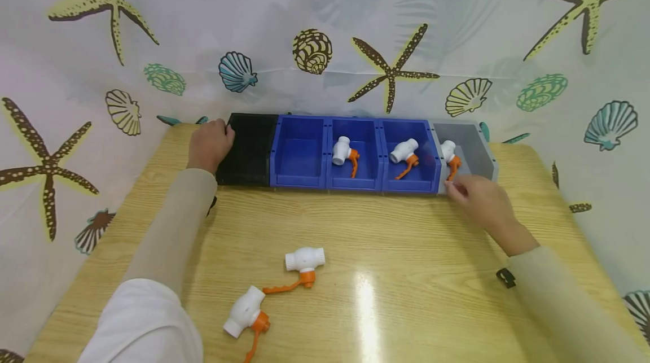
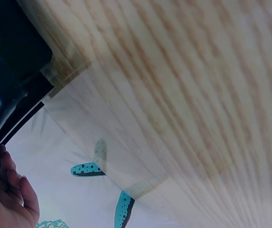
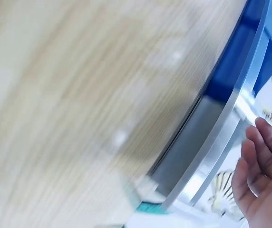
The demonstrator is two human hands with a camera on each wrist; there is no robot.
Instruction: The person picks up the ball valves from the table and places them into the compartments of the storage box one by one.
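My left hand (image 1: 209, 145) is at the left end of a row of bins, its fingers curled over the side rim of the black bin (image 1: 247, 151). In the left wrist view, the fingers (image 2: 13, 178) are bent close against that bin's dark edge. At the row's other end, my right hand (image 1: 479, 200) hovers by the front lip of the grey bin (image 1: 474, 154), fingers loosely curled and nothing visible in them. A white ball valve (image 1: 448, 149) with an orange handle lies inside the grey bin, the handle's end near my fingertips.
Three blue bins stand between the black and grey ones. The middle blue bin holds a ball valve (image 1: 342, 150), the right one another valve (image 1: 404, 151). Nearer on the wooden table (image 1: 386, 250) lie two more valves, one (image 1: 304, 259) behind the other (image 1: 245, 312). A patterned cloth hangs behind.
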